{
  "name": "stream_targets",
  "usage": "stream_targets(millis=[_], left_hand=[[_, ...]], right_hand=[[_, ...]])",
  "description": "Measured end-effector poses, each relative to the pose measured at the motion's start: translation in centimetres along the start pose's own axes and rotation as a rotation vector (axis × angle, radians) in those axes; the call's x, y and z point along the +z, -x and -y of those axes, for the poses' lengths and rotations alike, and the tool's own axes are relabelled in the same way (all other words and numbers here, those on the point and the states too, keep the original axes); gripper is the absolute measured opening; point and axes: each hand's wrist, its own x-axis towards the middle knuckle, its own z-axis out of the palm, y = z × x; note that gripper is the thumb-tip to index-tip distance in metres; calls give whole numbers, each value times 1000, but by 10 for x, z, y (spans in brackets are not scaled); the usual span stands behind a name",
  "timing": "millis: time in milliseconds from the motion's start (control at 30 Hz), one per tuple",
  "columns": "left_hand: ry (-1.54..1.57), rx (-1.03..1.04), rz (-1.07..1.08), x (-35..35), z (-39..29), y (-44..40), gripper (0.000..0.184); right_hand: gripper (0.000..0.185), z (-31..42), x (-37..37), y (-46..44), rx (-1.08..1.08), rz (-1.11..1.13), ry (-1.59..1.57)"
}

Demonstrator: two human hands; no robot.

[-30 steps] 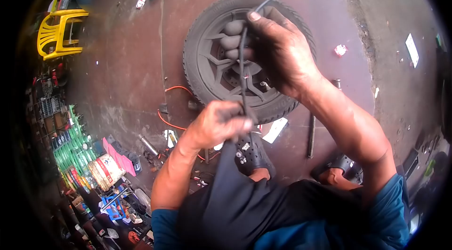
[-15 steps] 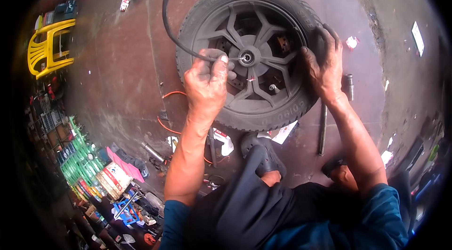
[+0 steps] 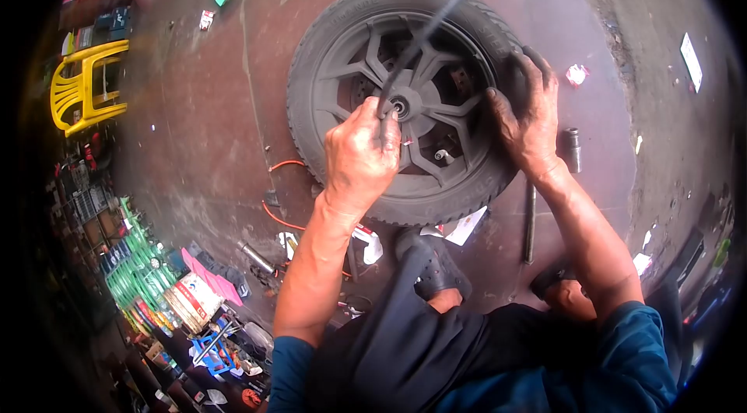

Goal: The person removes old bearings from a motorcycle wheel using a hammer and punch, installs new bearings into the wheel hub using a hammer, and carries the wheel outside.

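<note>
A spoked motorcycle wheel (image 3: 348, 68) with a black tyre (image 3: 307, 102) lies flat on the floor. My left hand (image 3: 360, 150) is closed around a slim black hose (image 3: 424, 33), just beside the hub (image 3: 404, 103). The hose runs up and to the right across the spokes, blurred by motion; its lower end is hidden by my fingers. At the right edge of the tyre, my right hand (image 3: 531, 121) rests with thumb and fingers spread apart. A valve stem (image 3: 443, 155) shows between the lower spokes.
Right of the wheel stand a metal socket (image 3: 573, 150) and a long bar (image 3: 531, 222). An orange cord (image 3: 284, 220) curls at lower left. A yellow chair (image 3: 87, 88) and a green crate (image 3: 140, 277) are at the left. My shoe (image 3: 440, 267) is just below the tyre.
My left hand has moved right and slightly down, closer to the hub. The hose has swung from curving up on the left to slanting up on the right. My right hand stays on the tyre.
</note>
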Motion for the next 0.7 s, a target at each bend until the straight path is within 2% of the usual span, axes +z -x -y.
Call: stream_targets(millis=[133,267,500,600,700], left_hand=[[125,-137,12,18,20,9,10],[607,-429,-64,17,27,12,20],[521,-411,59,3,24,-4,20],[545,-443,53,3,27,-4,19],[530,-431,55,3,27,0,19]], right_hand=[[63,0,0,0,2,-6,-16],[63,1,-1,0,16,-9,-16],[61,0,-2,0,6,10,-1],[56,9,-8,-3,-82,8,171],[58,29,-8,-2,-377,133,149]])
